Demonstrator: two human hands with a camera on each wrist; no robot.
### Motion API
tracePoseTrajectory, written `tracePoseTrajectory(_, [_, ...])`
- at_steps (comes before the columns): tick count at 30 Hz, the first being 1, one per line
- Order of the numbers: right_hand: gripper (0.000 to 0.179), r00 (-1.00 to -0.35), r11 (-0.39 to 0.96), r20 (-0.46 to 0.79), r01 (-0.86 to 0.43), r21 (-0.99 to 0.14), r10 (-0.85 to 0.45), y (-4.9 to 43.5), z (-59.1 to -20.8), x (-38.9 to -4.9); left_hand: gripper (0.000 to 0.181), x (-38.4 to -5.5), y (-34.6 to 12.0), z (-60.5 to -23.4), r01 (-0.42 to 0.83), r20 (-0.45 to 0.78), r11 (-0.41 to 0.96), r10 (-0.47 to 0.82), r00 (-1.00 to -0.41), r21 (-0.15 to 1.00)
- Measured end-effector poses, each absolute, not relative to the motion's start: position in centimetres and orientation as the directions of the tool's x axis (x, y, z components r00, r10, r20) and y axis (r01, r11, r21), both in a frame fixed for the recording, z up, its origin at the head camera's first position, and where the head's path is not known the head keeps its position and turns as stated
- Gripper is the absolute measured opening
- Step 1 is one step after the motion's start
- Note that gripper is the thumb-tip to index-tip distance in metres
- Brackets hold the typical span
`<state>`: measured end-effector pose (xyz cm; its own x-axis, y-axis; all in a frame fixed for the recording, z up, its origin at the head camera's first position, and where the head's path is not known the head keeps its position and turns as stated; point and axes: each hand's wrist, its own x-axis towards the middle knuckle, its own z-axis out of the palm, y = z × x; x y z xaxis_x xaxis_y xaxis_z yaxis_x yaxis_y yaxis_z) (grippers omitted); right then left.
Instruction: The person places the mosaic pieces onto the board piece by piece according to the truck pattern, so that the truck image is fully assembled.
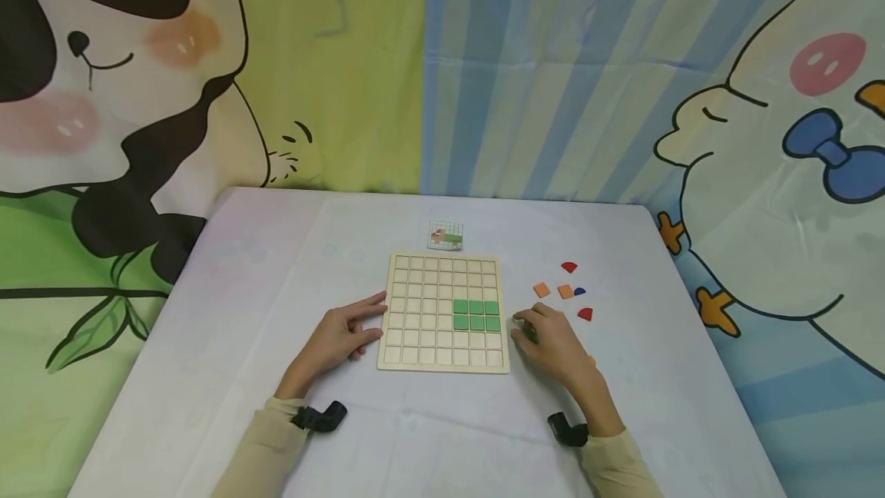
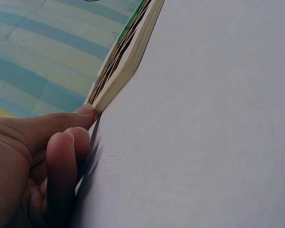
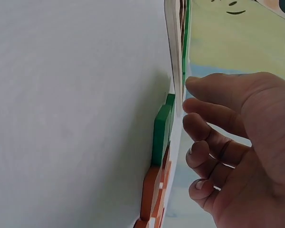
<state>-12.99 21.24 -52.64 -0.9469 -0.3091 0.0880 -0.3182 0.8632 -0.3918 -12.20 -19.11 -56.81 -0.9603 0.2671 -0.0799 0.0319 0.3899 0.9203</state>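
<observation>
A wooden grid board (image 1: pixel 418 322) lies flat on the table, with several green square tiles (image 1: pixel 476 315) side by side in cells at its right. My left hand (image 1: pixel 336 336) rests at the board's left side; in the left wrist view the thumb (image 2: pixel 85 109) touches the board's edge. Just off the right side is my right hand (image 1: pixel 551 338), its fingers loosely bent with nothing held between them. Partly hidden beneath that hand are loose green pieces (image 3: pixel 161 133), lying on the table near the board's edge.
To the right lie orange squares (image 1: pixel 541 290), red wedge pieces (image 1: pixel 585 314) and a small blue piece (image 1: pixel 580 291). A small picture card (image 1: pixel 445 236) with a gridded design lies behind the board. Printed curtains (image 1: pixel 332 68) hang behind the white table (image 1: pixel 311 252).
</observation>
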Motion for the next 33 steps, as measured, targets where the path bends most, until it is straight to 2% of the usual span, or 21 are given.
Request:
tracePoseTrajectory(22, [0.030,-0.966,0.876,0.027,-0.244,-0.416,-0.256,23.5,-53.1,-11.8,0.050,-12.2,-19.2,-56.7,0.027,-0.082,0.400,0.254,-0.964,0.916])
tracePoseTrajectory(33, [0.028,-0.947,0.864,0.026,-0.303,-0.401,-0.320,21.9,-52.7,-12.9,0.050,-12.2,-19.1,-57.1,0.033,-0.073,0.386,0.257,-0.964,0.922])
